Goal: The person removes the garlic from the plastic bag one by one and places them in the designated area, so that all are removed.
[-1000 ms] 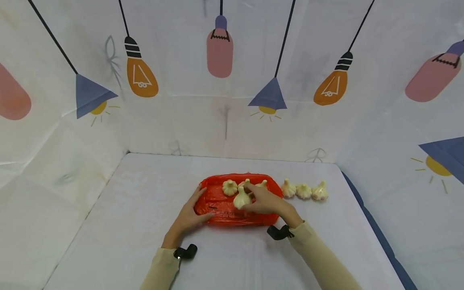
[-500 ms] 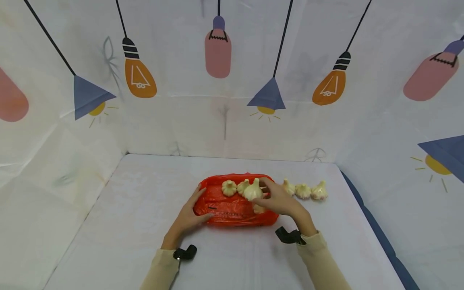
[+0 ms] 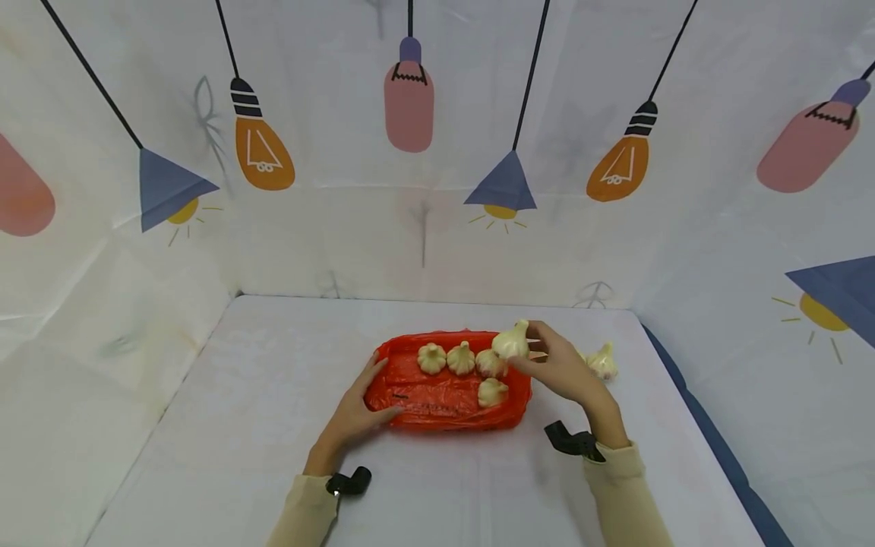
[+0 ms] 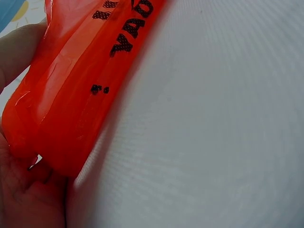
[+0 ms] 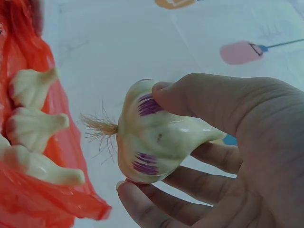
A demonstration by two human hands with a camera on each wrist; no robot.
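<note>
A tray wrapped in a red plastic bag (image 3: 437, 391) stands on the table with several garlic bulbs inside, three of them, including one garlic bulb (image 3: 461, 358), in a row at the back and another nearer the front right. My left hand (image 3: 355, 410) grips its left end, thumb at the near side and fingers round the far corner. Just over the right rim, my right hand (image 3: 563, 368) pinches a garlic bulb (image 5: 156, 130) between thumb and fingertips. In the right wrist view this bulb shows purple streaks and a tuft of roots.
Beyond my right hand, another garlic bulb (image 3: 602, 362) sits on the white table (image 3: 451, 486), with part of one more peeking out beside it. A fabric wall printed with hanging lamps (image 3: 410, 228) closes off the back and sides.
My right hand has carried its garlic bulb from above the middle of the tray rightward to the right rim, uncovering the bulbs in the tray. My left hand has stayed in place.
</note>
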